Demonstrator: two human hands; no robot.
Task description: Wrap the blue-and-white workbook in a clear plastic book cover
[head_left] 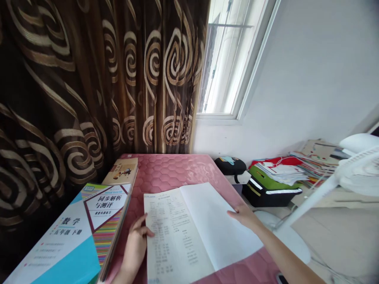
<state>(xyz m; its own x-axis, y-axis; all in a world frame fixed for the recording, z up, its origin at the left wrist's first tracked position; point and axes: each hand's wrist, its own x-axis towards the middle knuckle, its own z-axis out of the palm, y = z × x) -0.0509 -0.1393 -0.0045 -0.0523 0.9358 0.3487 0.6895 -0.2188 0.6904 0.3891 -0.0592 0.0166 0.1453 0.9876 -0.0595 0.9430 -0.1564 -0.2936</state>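
Note:
An open book (168,232) lies on the pink padded table cover, its left page printed with text. Its right side is a blank white page (219,228); I cannot tell whether this is a loose sheet or bound in. My left hand (136,238) holds the book's left edge, thumb over the printed page and fingers bent beside it. On the other side, my right hand (243,217) grips the outer edge of the white page, with the thumb on top and the other fingers partly hidden.
A stack of books (74,236), topped by a blue and white workbook, stands left on the pink table cover (160,169). Behind hangs a brown swirl-patterned curtain (154,79). To the right are a white fan (308,201), a green and black box (269,185) and piled papers (319,154).

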